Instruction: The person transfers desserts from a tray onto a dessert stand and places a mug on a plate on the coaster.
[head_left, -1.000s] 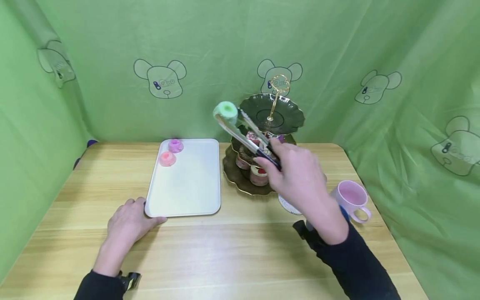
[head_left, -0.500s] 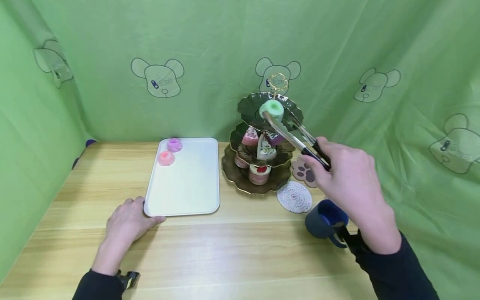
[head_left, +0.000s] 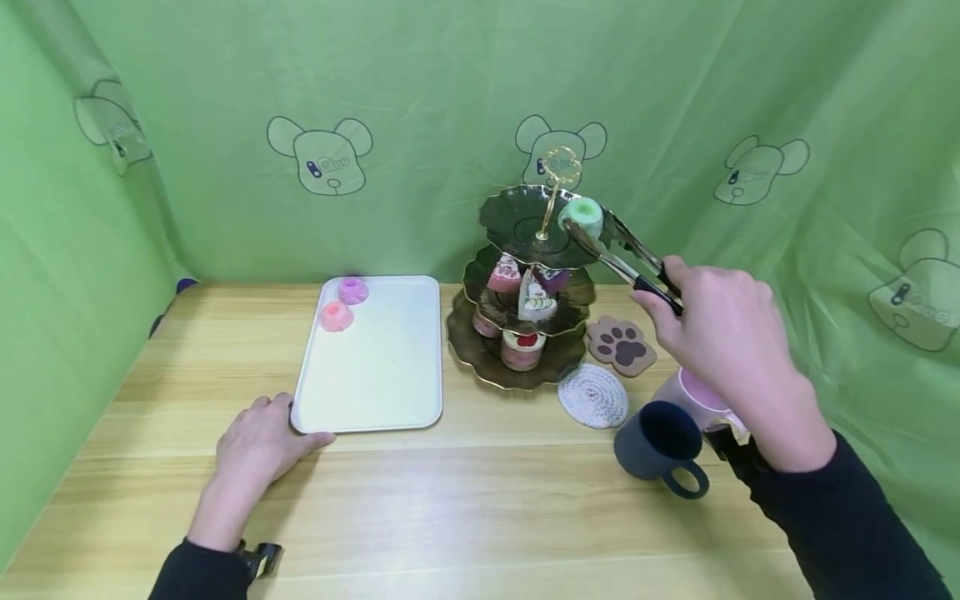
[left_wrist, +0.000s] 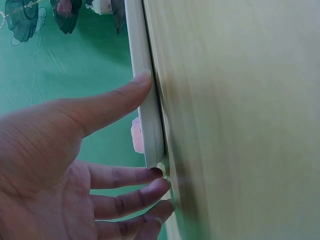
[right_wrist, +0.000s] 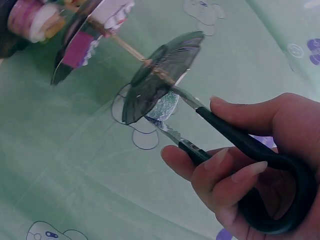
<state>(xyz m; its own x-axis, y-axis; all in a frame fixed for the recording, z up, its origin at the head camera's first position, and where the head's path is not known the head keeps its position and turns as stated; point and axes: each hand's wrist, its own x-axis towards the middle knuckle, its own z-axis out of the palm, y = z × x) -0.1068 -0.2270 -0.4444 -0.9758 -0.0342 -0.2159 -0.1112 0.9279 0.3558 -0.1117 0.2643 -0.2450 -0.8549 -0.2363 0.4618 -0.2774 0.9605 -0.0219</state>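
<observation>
a tight grip on black-handled tongs (head_left: pixel 628 254): the person's right hand (head_left: pixel 723 333) has its fingers curled round the handles, and the metal tips pinch a green ring-shaped cake (head_left: pixel 581 215) at the right edge of the top tier of a dark three-tier stand (head_left: pixel 517 375) with a gold loop handle. the right wrist view shows the same clamp, the thumb and fingers (right_wrist: pixel 235 172) wrapped over the handles (right_wrist: pixel 240 145) and the cake (right_wrist: pixel 164 106) just under the top plate's rim. the lower tiers carry small cakes in pink, white and red. the left hand (head_left: pixel 258 442) lies flat on the tabletop (head_left: pixel 480 517), fingers straight and relaxed, its thumb (left_wrist: pixel 117 97) touching the near left corner of a white tray (head_left: pixel 375 375); it holds nothing. two small ring cakes, one purple (head_left: pixel 352 290) and one pink (head_left: pixel 336 316), sit at the tray's far left corner. right of the stand lie a brown paw-print coaster (head_left: pixel 621 345) and a round white coaster (head_left: pixel 594 395), with a dark blue mug (head_left: pixel 660 440) and a pink mug (head_left: pixel 701 396) near the right forearm. a green cloth with bear prints hangs behind.
</observation>
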